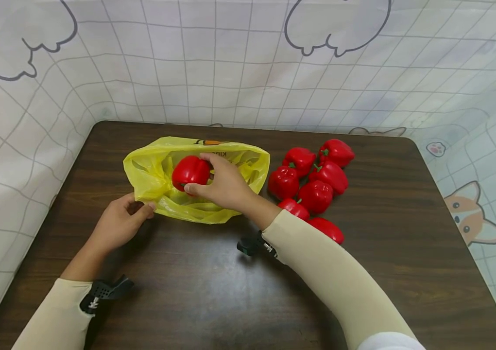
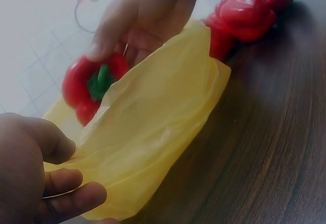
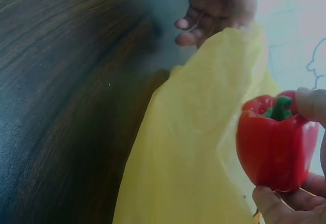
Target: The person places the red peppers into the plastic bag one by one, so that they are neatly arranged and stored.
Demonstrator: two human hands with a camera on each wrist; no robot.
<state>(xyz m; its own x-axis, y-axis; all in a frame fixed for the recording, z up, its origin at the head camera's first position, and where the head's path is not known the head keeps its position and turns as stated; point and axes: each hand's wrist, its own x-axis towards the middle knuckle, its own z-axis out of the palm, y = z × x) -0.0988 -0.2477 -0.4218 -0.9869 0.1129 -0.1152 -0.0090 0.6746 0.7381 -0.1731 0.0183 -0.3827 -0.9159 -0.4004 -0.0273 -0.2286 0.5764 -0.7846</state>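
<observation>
A yellow plastic bag [image 1: 178, 209] lies on the table with its mouth spread wide. My left hand [image 1: 118, 221] pinches the bag's near left rim between thumb and fingers, as the left wrist view also shows. Over the bag's mouth, my right hand [image 1: 226, 184] grips a red bell pepper [image 1: 191, 171] with thumb and fingers on opposite sides. The pepper's green stem [image 3: 280, 108] shows in the right wrist view. To the right of the bag, several more red bell peppers [image 1: 315, 196] sit in a cluster, the nearest partly hidden behind my right forearm.
The dark wooden table [image 1: 195, 287] has its far edge just behind the bag and peppers. A white grid-patterned cloth [image 1: 230, 63] with cartoon animals hangs behind and along both sides. Black straps [image 1: 103, 291] are worn on both wrists.
</observation>
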